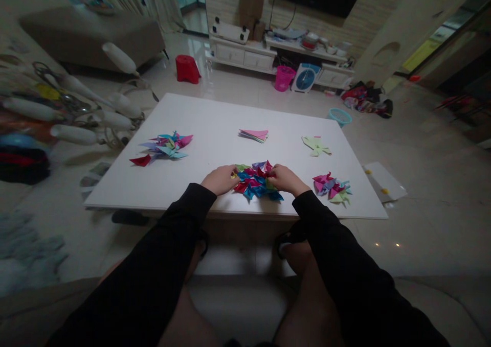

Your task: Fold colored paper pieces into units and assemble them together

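Both black-sleeved arms (151, 260) are stretched forward and angled inward. The left hand (220, 180) and the right hand (287, 179) are held level with each other, backs turned up and fingers (230, 180) bent; how tightly they are closed cannot be told. Bare legs (192, 319) are parted below.

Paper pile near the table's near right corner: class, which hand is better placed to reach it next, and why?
Probably the right hand: it is at the right side of the central pile, nearer the corner pile; the left hand is at the opposite side.
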